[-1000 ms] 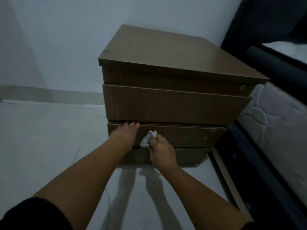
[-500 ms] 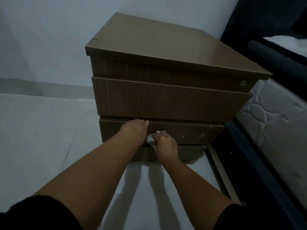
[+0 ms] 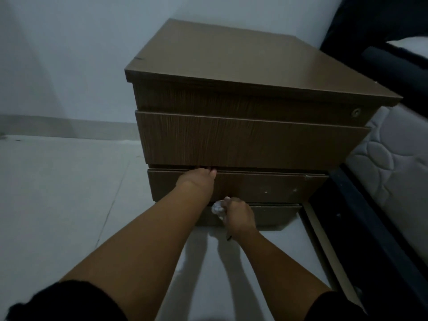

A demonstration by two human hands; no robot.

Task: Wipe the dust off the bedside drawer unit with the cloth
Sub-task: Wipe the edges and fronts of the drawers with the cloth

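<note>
Low on the unit (image 3: 243, 135), you are pressing the cloth (image 3: 218, 208), bunched in your right hand (image 3: 239, 217), against the bottom drawer (image 3: 273, 215); left hand (image 3: 199, 180) fingers are hooking the drawer (image 3: 266, 186) above. Wiping looks well underway; remaining dust cannot be judged.

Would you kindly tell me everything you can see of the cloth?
The cloth is small, whitish and bunched into a crumpled wad, its weave too dim to tell. The right hand grips it, covering most of it, and holds it against the drawer unit low on the front, near the gap above the bottom drawer.
</note>
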